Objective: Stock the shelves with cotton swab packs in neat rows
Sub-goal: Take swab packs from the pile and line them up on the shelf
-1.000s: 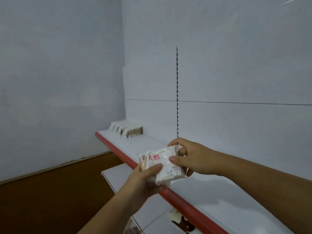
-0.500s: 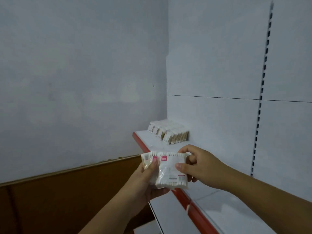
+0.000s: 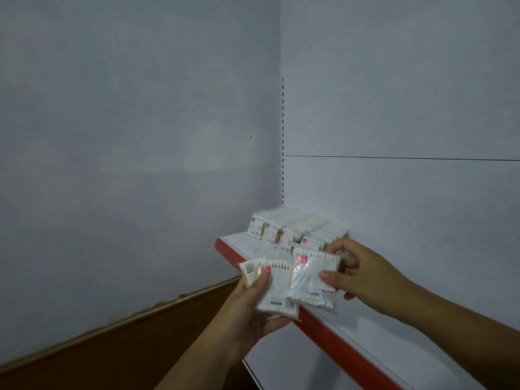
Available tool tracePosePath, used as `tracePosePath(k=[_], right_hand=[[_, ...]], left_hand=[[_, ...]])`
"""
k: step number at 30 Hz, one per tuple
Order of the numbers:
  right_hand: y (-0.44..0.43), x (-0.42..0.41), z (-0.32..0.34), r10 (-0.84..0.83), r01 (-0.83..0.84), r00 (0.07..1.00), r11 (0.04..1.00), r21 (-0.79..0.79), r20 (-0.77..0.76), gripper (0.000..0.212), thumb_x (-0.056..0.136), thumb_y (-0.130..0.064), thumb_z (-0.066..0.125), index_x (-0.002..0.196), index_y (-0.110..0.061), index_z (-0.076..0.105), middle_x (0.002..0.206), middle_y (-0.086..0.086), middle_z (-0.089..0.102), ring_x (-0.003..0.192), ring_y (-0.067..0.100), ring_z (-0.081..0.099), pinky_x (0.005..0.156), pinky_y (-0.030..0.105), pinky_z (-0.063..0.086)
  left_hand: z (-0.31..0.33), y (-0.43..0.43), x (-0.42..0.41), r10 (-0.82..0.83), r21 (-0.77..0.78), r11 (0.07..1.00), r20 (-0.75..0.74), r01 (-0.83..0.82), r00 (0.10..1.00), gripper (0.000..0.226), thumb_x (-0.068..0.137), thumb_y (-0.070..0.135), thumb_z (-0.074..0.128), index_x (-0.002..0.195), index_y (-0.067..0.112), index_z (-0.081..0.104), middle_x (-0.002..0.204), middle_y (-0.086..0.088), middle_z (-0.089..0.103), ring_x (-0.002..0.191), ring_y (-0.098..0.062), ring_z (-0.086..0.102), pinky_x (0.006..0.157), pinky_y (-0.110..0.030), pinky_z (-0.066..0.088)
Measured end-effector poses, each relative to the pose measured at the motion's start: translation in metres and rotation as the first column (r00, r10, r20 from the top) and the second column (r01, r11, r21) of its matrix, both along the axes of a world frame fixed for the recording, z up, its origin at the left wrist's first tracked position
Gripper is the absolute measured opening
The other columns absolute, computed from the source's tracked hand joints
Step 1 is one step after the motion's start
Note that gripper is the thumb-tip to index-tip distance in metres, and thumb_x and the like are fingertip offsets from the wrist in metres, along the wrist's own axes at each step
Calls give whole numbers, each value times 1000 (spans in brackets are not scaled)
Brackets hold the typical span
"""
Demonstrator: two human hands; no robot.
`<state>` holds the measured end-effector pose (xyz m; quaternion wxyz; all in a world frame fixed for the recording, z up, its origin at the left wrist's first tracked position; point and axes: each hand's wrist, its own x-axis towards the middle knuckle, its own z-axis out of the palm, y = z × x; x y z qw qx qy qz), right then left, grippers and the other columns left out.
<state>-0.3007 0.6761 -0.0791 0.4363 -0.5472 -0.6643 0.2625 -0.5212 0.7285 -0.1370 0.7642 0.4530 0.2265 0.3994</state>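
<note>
Shelved swab packs [image 3: 295, 229] blurred, their print unreadable.

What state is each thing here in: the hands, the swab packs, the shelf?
White shelf with red front edge, stocked at its far corner.
Rows of white cotton swab packs, standing on the shelf, blurred.
Left hand, gripping.
Fanned bunch of clear plastic swab packs, held in the left hand.
Right hand, pinching.
Single clear plastic swab pack, upright, pinched by the right hand.
</note>
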Motion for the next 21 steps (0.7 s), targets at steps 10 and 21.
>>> tracePosePath(k=[10,21], right_hand=[[132,-21,3,-325,294,935,934,204,143,36,69,-21,84,87,-29,54,74,-6,65,59,1,61,51,13,43],[363,-63,-35,-528,385,647,849,362,550,37,82,-50,66,112,-30,56,106,-3,57,92,14,55,78,25,43]], left_hand=[[-9,167,-49,106,-148,985,125,-87,987,57,79,40,66,130,15,56,118,-17,68,102,-33,68,63,-37,60],[-3,325,-97,100,111,990,-59,-93,993,47,80,38,62,124,24,61,120,-13,68,108,-31,66,78,-40,59]])
